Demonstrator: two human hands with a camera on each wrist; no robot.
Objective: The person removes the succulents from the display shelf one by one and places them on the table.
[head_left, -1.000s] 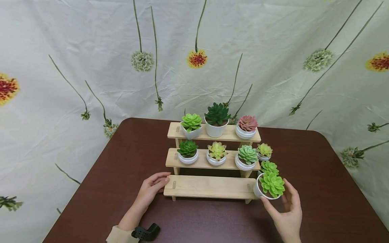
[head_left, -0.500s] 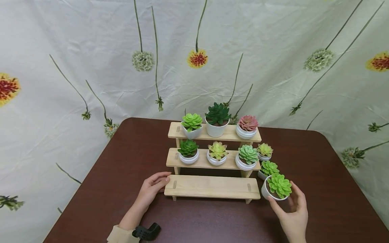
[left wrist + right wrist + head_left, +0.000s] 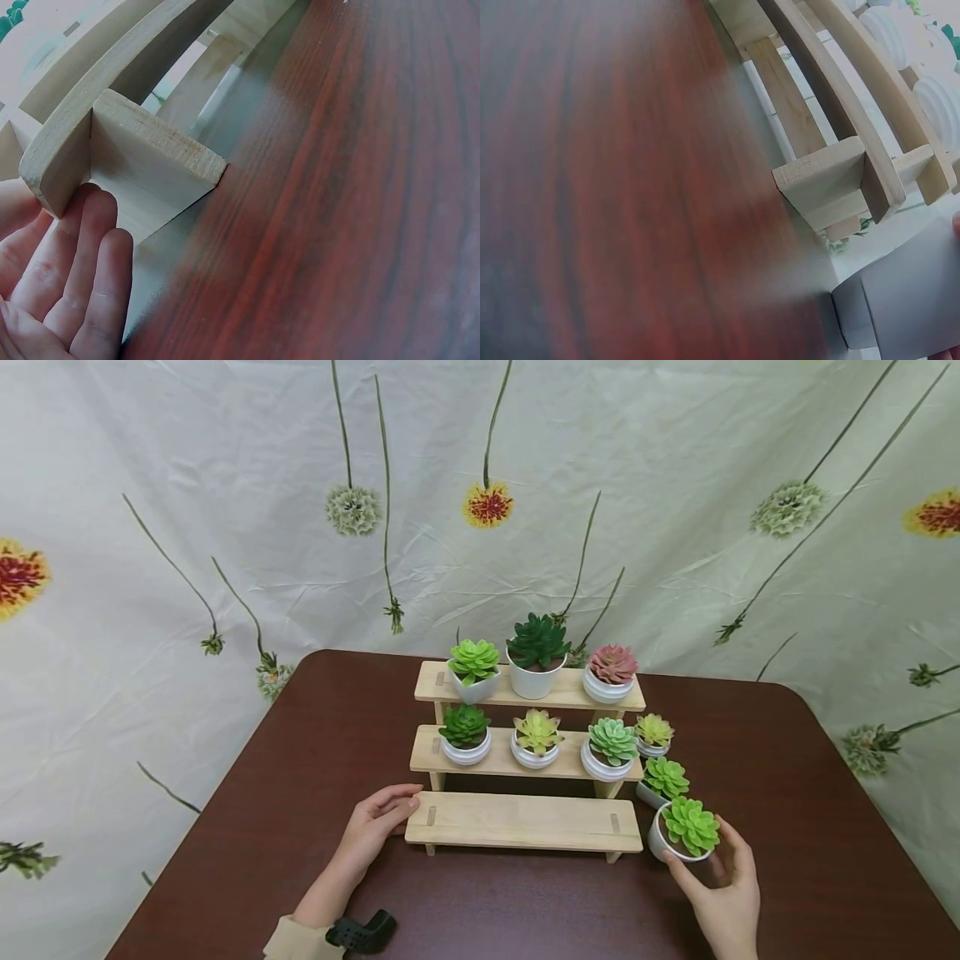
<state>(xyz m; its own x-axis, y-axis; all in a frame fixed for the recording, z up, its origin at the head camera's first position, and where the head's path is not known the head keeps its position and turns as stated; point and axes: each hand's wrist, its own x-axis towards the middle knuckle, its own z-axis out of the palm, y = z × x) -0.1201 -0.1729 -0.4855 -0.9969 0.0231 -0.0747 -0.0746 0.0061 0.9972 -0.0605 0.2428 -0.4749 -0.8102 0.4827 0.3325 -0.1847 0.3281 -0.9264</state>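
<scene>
Green potted succulent (image 3: 686, 829) is gripped by right fingers (image 3: 738, 847).

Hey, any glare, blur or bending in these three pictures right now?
Head view: plants look fairly clear, soft sheen on the tabletop; left wrist: the shelf looks bowed, upper left corner washed out; right wrist: tabletop blurry, white pots pale and hazy.

The head view's bottom edge cuts off the beige fabric sleeve (image 3: 294, 943) and, at lower right, the bare right hand (image 3: 723, 895). The right wrist view crops the smooth white plant pot (image 3: 915, 289) at lower right; the left crops the left hand (image 3: 64, 281), lower left, and blurs dark green leaves (image 3: 12, 19), upper left.
</scene>
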